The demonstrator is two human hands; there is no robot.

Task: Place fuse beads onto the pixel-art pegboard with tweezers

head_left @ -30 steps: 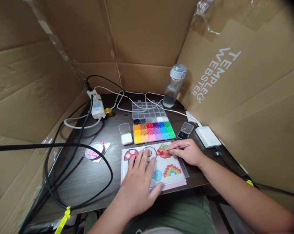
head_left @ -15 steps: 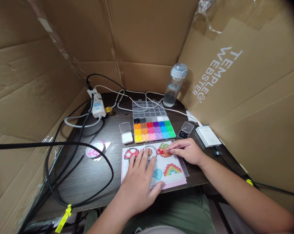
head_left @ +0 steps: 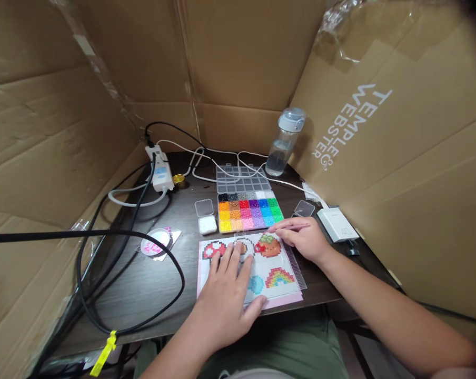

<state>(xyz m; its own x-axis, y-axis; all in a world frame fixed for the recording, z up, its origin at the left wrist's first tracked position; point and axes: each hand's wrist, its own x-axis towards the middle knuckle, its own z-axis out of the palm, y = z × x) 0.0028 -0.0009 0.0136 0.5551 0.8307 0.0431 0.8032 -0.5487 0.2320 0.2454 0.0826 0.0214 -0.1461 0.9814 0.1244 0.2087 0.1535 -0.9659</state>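
Observation:
My left hand [head_left: 226, 297] lies flat with fingers spread on the clear pegboard [head_left: 291, 266], which rests on a pink sheet. Bead pictures on the board include a red mushroom [head_left: 211, 249], a strawberry [head_left: 268, 246] and a rainbow [head_left: 278, 276]. My right hand [head_left: 304, 237] pinches thin tweezers [head_left: 291, 228]; their tip points left at the front edge of the bead box [head_left: 249, 210], near its green and blue compartments. The box holds several colours of beads, and its clear lid lies open behind it.
A small white-bead case [head_left: 207, 224] and its lid sit left of the box. A water bottle [head_left: 283, 142], power strip [head_left: 160, 169], white adapter [head_left: 337, 223], black cables [head_left: 123, 231] and a round sticker [head_left: 155, 243] share the dark table. Cardboard walls surround it.
My right hand has lifted the tweezers off the strawberry and moved them up towards the bead box. The left hand stays flat on the board.

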